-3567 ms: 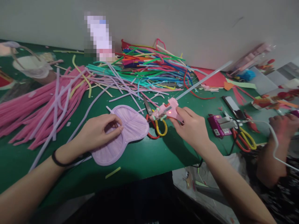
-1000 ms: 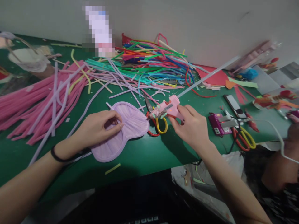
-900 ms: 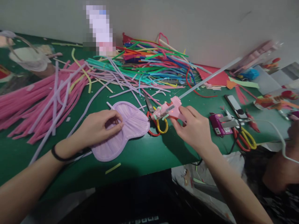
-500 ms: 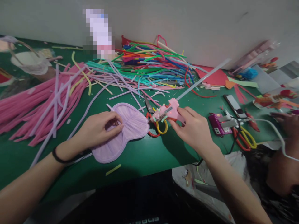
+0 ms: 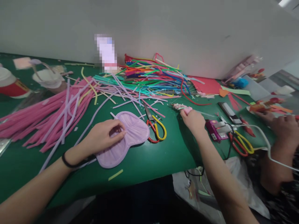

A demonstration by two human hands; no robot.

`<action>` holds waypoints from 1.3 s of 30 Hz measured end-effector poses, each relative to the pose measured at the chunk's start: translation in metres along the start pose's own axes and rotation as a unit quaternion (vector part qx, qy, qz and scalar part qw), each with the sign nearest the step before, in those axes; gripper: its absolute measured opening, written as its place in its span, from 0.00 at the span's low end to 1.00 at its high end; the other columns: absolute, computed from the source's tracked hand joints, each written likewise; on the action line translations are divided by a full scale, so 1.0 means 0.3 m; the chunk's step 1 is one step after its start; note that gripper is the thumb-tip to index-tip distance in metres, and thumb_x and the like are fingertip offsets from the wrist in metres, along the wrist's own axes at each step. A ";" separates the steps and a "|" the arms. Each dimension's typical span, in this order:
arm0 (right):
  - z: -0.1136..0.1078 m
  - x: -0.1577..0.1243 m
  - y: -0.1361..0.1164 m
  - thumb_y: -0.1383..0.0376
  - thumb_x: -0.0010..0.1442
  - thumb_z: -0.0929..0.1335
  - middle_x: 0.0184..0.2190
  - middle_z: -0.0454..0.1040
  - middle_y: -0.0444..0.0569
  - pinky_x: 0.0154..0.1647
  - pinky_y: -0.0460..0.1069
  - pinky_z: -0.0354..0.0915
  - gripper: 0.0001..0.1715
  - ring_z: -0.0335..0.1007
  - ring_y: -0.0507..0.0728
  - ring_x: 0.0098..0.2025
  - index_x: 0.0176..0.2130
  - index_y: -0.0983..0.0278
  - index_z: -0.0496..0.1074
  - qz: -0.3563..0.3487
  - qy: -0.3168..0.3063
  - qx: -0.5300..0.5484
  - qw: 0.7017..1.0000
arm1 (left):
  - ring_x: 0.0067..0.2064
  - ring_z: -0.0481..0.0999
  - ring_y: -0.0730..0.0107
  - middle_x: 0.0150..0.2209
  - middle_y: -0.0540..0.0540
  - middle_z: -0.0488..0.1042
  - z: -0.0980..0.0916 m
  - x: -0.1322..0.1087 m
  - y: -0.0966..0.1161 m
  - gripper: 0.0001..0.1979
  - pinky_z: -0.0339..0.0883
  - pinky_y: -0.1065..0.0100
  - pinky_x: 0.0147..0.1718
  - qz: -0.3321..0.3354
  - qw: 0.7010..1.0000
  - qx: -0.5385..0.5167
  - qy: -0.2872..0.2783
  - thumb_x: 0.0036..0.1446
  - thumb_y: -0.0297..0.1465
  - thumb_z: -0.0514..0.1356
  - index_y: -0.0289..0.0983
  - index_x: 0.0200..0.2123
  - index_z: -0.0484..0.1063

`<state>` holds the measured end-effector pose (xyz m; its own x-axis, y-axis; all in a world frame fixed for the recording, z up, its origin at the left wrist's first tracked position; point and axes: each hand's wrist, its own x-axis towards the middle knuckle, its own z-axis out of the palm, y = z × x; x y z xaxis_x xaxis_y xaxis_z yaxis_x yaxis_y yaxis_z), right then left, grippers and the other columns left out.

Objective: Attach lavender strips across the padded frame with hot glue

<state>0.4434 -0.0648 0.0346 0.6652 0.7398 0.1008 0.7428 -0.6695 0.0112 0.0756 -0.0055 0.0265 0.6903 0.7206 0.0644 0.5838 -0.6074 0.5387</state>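
My left hand (image 5: 102, 137) rests on a lilac heart-shaped pad (image 5: 130, 137) woven from pipe cleaners, thumb and fingers pinched on its upper edge. My right hand (image 5: 192, 119) is stretched out to the right of it and is closed around a pink glue gun (image 5: 183, 107), held low near the green table (image 5: 149, 158). The gun's clear glue stick (image 5: 205, 114) points right, over the table. Red and yellow scissors (image 5: 156, 130) lie between my two hands.
Pink pipe cleaners (image 5: 42, 115) are heaped at the left, a mixed-colour heap (image 5: 151, 77) lies by the wall. A purple glue gun (image 5: 216, 130), more scissors (image 5: 241, 143), a phone (image 5: 229, 112) and red paper (image 5: 207, 85) sit at the right. Another person's hand (image 5: 283, 127) works at the far right.
My right hand has carried the pink glue gun away from the pad's edge, rightward and down toward the table. The view has tilted up. My left hand stays on the pad.
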 end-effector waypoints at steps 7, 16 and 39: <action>-0.132 -0.141 -0.151 0.55 0.66 0.66 0.41 0.77 0.61 0.44 0.58 0.66 0.20 0.72 0.65 0.45 0.48 0.67 0.75 -0.305 0.146 0.109 0.935 | 0.39 0.77 0.62 0.38 0.46 0.79 -0.005 0.003 0.010 0.17 0.66 0.65 0.39 0.001 0.999 -0.031 -0.004 0.63 0.46 0.52 0.39 0.38 0.72; -0.171 -0.153 -0.585 0.74 0.63 0.64 0.60 0.68 0.53 0.54 0.63 0.61 0.26 0.58 0.65 0.58 0.57 0.56 0.72 -0.723 -0.025 0.103 0.683 | 0.38 0.76 0.65 0.37 0.47 0.78 -0.015 -0.013 0.014 0.15 0.67 0.66 0.38 0.037 0.997 -0.065 0.020 0.65 0.42 0.52 0.38 0.40 0.73; -0.385 -0.131 -0.596 0.58 0.53 0.77 0.29 0.80 0.44 0.42 0.54 0.49 0.07 0.68 0.58 0.41 0.34 0.56 0.82 -0.757 -0.161 -0.117 0.623 | 0.70 0.55 0.45 0.69 0.39 0.59 0.101 -0.263 0.091 0.34 0.51 0.44 0.65 0.037 0.982 0.183 0.009 0.64 0.47 0.56 0.37 0.68 0.57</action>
<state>0.2756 0.0181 0.1434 -0.7742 0.4859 -0.4056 0.5316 0.8470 0.0000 0.0500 -0.0890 0.0108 0.7310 0.6736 0.1090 0.6488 -0.7357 0.1947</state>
